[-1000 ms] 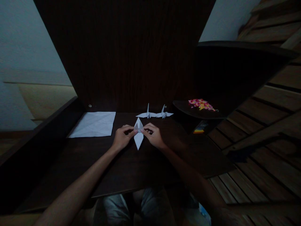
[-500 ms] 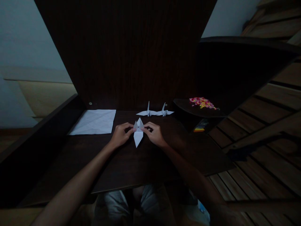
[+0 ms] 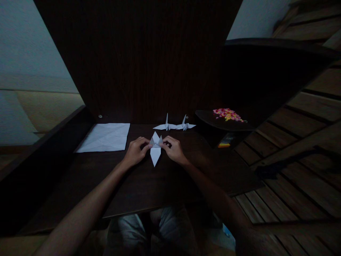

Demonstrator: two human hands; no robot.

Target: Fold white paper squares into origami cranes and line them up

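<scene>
A folded white origami paper (image 3: pixel 155 155) is held just above or on the dark desk, its long point toward me and shorter points rising at the far side. My left hand (image 3: pixel 136 150) pinches its left edge between thumb and fingers. On the opposite edge, my right hand (image 3: pixel 172 147) grips it the same way. Two finished-looking white paper cranes stand behind it, a left crane (image 3: pixel 165 127) and a right crane (image 3: pixel 185 126), side by side with wings touching or overlapping.
A creased white paper sheet (image 3: pixel 105 138) lies flat at the left of the desk (image 3: pixel 133 192). Small pink, red and yellow pieces (image 3: pixel 229 115) are heaped on a low corner shelf (image 3: pixel 207 119) at the right. A raised side board (image 3: pixel 45 149) borders the left.
The folded paper's upper points have opened outward, so two side points now stand by my thumbs with a broader point between them. Both hands stay on its edges. The view has shifted slightly.
</scene>
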